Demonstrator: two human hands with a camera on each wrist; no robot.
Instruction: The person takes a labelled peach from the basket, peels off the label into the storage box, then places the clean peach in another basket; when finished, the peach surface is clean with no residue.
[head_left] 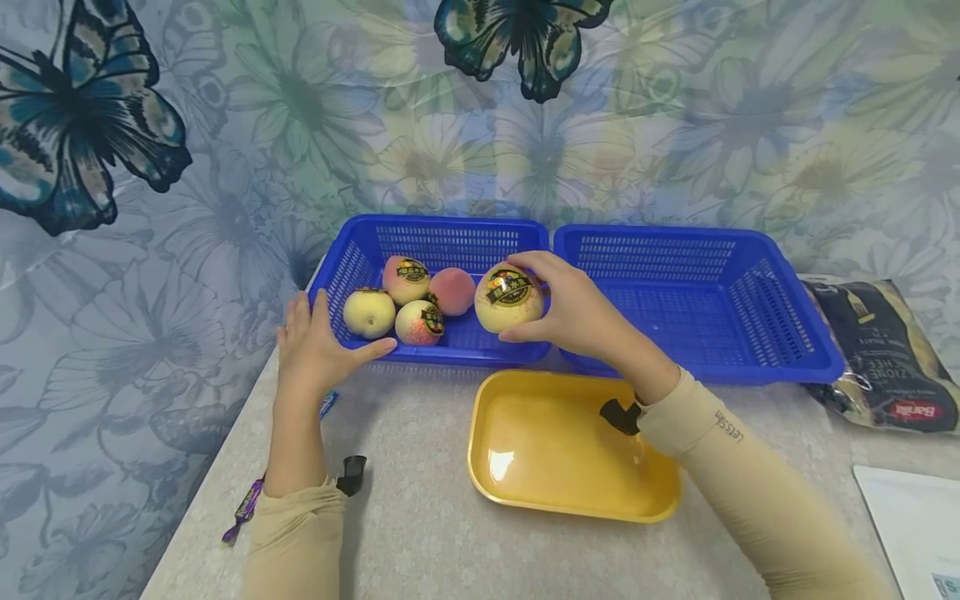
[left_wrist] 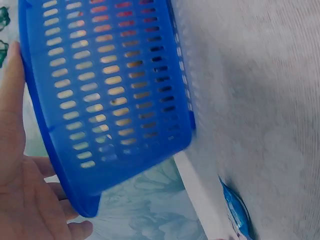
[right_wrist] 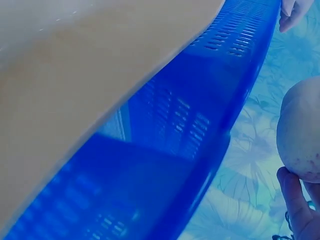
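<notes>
A yellowish peach point(head_left: 509, 297) with a black-and-gold label is held between the thumb and fingers of my right hand point(head_left: 573, 308), over the right end of the left blue basket point(head_left: 450, 357). In the right wrist view, this peach point(right_wrist: 302, 130) shows at the right edge with fingertips against it. Inside that basket lie several more peaches, including a pink peach point(head_left: 452, 291) and a pale yellow peach point(head_left: 369, 313). My left hand point(head_left: 311, 350) is at the basket's front left corner, fingers extended and thumb along the front rim. Its fingers lie partly behind the corner in the left wrist view.
A second blue basket point(head_left: 675, 371) adjoins on the right. In front stands a yellow tray point(head_left: 555, 450), partly under my right forearm. Farther right are a dark food bag point(head_left: 877, 350) and a white sheet point(head_left: 915, 517). A purple-wrapped candy point(head_left: 246, 507) lies near the table's left edge.
</notes>
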